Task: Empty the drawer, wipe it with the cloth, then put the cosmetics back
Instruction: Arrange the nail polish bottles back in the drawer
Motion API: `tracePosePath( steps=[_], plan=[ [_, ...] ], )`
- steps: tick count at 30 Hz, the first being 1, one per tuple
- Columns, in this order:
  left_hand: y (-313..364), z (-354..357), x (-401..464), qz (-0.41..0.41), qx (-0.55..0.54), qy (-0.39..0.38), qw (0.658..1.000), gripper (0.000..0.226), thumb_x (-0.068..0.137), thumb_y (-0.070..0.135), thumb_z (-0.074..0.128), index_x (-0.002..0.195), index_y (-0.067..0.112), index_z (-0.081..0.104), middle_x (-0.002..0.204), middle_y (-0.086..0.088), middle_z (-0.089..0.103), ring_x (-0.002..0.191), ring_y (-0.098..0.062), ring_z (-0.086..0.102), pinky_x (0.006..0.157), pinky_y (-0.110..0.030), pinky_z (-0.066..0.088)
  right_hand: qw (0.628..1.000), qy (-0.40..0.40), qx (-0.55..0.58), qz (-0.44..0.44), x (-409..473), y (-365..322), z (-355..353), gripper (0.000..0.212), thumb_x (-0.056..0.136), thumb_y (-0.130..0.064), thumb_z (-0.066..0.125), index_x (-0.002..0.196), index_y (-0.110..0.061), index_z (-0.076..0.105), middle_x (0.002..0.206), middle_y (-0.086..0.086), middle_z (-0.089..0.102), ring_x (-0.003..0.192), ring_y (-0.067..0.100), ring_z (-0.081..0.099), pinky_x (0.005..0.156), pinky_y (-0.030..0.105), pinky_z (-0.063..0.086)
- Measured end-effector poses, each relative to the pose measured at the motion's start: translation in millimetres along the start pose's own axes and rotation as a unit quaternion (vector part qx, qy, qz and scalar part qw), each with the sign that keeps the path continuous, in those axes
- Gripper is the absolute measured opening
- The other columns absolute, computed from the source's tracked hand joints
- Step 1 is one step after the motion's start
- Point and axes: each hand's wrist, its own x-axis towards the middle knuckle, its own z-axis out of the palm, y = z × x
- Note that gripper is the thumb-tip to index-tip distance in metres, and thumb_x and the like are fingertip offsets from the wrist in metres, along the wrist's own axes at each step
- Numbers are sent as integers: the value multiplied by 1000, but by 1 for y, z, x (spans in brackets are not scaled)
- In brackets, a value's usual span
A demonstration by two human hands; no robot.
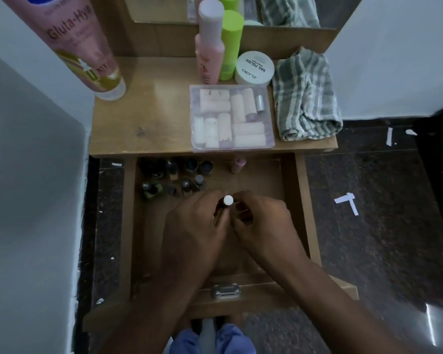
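In the middle of the frame I see the open wooden drawer [301,200], pulled out toward the bottom edge, its metal handle [225,290] low centre. Both hands are over its floor. My left hand [195,226] has its fingers curled round a small dark bottle with a round white cap [227,200], the cap facing up at me. My right hand [264,221] sits just beside it with its fingers bent inward toward the same bottle; I cannot tell whether they actually touch it or grip anything.

In the upper left part of the drawer stands a cluster of small dark nail polish bottles [174,177], in roughly two rows. Apart from them, near the drawer's upper centre, is one small pink-capped bottle [238,164].

Above the drawer lies the wooden tabletop [143,123]. On it, centre-right, is a clear plastic box of pale pink tubes [232,117]. Just to its right lies the crumpled grey-and-white checked cloth [304,95], reaching the table's right edge. Behind the box stand a tall pink bottle with a white cap [209,47], a lime-green cylinder [230,44] and a round white jar printed "NAIL POLISH" [255,69]. At upper left looms a large pink lotion bottle [79,44] reading "Gluta-Hya".

The dark speckled floor [368,238] at right carries white paper scraps [348,200].
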Motion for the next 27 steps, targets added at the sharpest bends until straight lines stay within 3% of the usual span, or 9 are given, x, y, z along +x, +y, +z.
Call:
tracePosePath(
  steps=[7, 12, 16, 20, 24, 27],
  plan=[
    [10, 6, 12, -31, 32, -1, 999, 5, 94, 22, 74, 98, 20, 75, 90, 3, 75, 81, -14, 69, 69, -34, 55, 999, 36, -15, 2, 29, 6, 15, 10, 85, -10, 67, 90, -16, 73, 82, 1, 73, 72, 20, 69, 66, 39, 58],
    [8, 8, 11, -39, 13, 29, 999, 10, 96, 21, 73, 105, 20, 79, 90, 4, 77, 78, -11, 70, 69, -22, 48, 999, 36, -28, -2, 40, 1, 18, 9, 84, -9, 66, 82, -15, 72, 78, 4, 73, 69, 24, 68, 60, 28, 46],
    [3, 10, 10, -49, 6, 43, 998, 9, 97, 20, 72, 103, 17, 79, 86, 2, 77, 74, -14, 70, 67, -29, 47, 999, 22, -38, -15, 44, -3, 19, 8, 85, -11, 63, 82, -17, 68, 77, 4, 70, 69, 25, 66, 58, 29, 45],
    [6, 6, 9, -65, 18, 45, 997, 16, 97, 17, 71, 111, 19, 78, 86, 3, 77, 72, -14, 70, 62, -20, 47, 999, 19, -33, -37, 43, -8, 16, 5, 90, -17, 63, 90, -17, 68, 81, 5, 72, 70, 27, 67, 62, 39, 56],
    [11, 0, 4, -61, 18, 48, 997, 32, 94, 15, 73, 125, 15, 74, 94, 1, 79, 78, -10, 72, 71, -8, 40, 998, 11, -35, -43, 43, -7, 14, 11, 94, -27, 63, 92, -18, 70, 84, 3, 73, 72, 23, 69, 67, 41, 59],
    [11, -3, 1, -42, 6, 48, 998, 33, 94, 13, 72, 127, 11, 74, 103, -1, 80, 87, -10, 74, 77, -11, 48, 998, 11, -45, -40, 43, -4, 12, 13, 93, -31, 63, 90, -20, 69, 83, 1, 72, 72, 22, 68, 65, 39, 58]
  ],
)
